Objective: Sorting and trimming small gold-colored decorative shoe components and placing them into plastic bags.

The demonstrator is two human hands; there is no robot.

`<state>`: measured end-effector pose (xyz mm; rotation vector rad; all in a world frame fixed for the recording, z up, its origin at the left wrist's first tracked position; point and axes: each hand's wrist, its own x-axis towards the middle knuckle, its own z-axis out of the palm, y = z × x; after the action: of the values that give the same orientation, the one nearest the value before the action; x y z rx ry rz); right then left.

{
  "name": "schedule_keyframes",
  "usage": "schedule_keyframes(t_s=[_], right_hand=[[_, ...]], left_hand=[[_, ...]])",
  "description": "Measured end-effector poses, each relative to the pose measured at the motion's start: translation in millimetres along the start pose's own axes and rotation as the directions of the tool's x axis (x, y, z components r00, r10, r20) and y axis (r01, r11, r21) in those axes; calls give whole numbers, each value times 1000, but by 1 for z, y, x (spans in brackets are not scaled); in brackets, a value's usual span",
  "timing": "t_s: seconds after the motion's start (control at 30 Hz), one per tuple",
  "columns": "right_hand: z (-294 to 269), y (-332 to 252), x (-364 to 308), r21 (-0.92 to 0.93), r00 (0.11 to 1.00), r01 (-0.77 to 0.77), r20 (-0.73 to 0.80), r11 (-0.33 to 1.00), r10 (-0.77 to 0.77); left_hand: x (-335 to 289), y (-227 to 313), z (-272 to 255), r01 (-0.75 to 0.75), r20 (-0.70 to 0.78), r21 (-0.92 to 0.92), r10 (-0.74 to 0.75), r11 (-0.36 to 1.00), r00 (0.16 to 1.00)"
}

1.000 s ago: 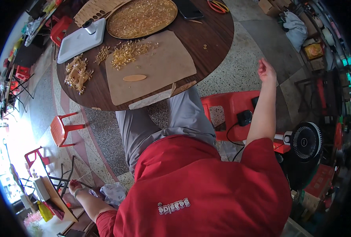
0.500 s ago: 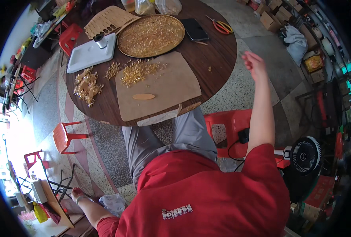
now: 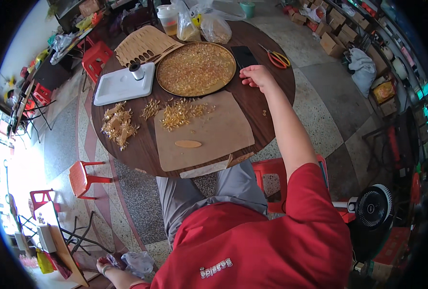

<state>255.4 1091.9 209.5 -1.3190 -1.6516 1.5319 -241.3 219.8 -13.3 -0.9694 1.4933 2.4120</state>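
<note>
My right hand [image 3: 256, 77] hangs over the round table's right side, beside a black phone [image 3: 244, 57] and the rim of a round tray [image 3: 194, 70] full of small gold pieces. Its fingers are loosely bent and a little apart, and I see nothing in them. Far out to the lower left, my left hand [image 3: 103, 264] is beside a clear plastic bag [image 3: 138, 262]; its fingers are too small to read. On a brown board [image 3: 209, 144] lie a heap of gold pieces [image 3: 179, 114] and a flat tan oval piece [image 3: 188, 143].
Left of the tray stand a white lidded box [image 3: 122, 89] with a small black-topped cylinder [image 3: 136, 72] and a slotted wooden board [image 3: 144, 45]. Scraps [image 3: 118, 124] lie at the table's left edge. Red-and-yellow pliers [image 3: 277, 59] rest at the right, bags [image 3: 216, 30] at the back.
My right hand has come leftward from beyond the table's right edge to above the table near the tray. My left hand is slightly lower in the picture; the whole view has shifted.
</note>
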Motion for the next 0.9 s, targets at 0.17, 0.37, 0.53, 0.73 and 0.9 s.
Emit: schedule_keyframes(t_s=[0.17, 0.37, 0.53, 0.73, 0.9], right_hand=[[10, -10, 38, -3, 999, 26, -46, 1000, -26], [0, -11, 77, 18, 987, 56, -150, 998, -53], [-21, -16, 55, 331, 996, 77, 19, 940, -88], [-101, -3, -60, 591, 973, 216, -68, 778, -219], [-157, 29, -151, 579, 951, 289, -266, 762, -159]], left_hand=[[7, 43, -2, 1, 7, 13, -1, 1000, 1000], [-7, -2, -25, 22, 25, 64, -23, 998, 999], [-13, -6, -22, 18, -6, 104, -18, 994, 1000], [-7, -11, -24, 0, 53, 66, -4, 998, 999], [-1, -47, -26, 166, 93, 87, -174, 982, 980]])
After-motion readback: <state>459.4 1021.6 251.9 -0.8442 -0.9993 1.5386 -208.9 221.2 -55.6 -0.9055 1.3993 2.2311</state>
